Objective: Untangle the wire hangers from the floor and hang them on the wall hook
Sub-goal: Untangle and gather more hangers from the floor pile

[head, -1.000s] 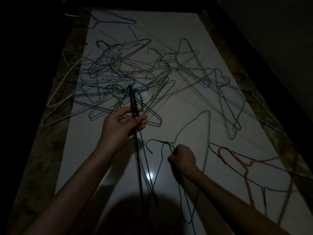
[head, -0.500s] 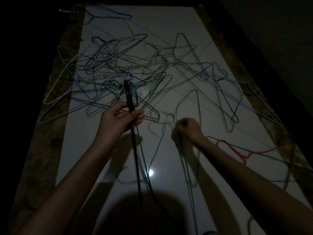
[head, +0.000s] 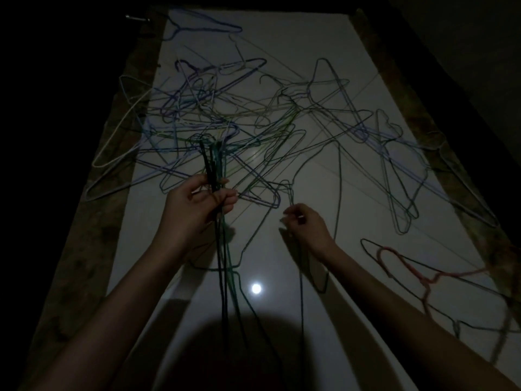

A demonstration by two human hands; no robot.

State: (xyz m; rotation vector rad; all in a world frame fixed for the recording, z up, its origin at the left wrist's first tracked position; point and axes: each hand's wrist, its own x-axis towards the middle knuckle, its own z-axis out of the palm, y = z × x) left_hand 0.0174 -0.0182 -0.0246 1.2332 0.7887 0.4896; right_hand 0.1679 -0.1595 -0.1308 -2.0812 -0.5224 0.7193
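Head view: right hand [head: 308,225] is pinching a dark green hanger [head: 338,176] at its neck, now raised off the floor [head: 282,43] and nearer the left hand [head: 197,206]. Looks freed from the tangle [head: 225,119]. Its long axis is running near-to-far, hook end far. Left grip is clamping the collected bundle [head: 218,170], hooks pointing away.

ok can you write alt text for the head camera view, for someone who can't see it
Seen from above in dim light, a person's left hand grips a bundle of dark wire hangers while the right hand pinches the neck of a green hanger. Beyond them a tangled pile of hangers sprawls across the pale floor, and a red hanger lies apart at right.
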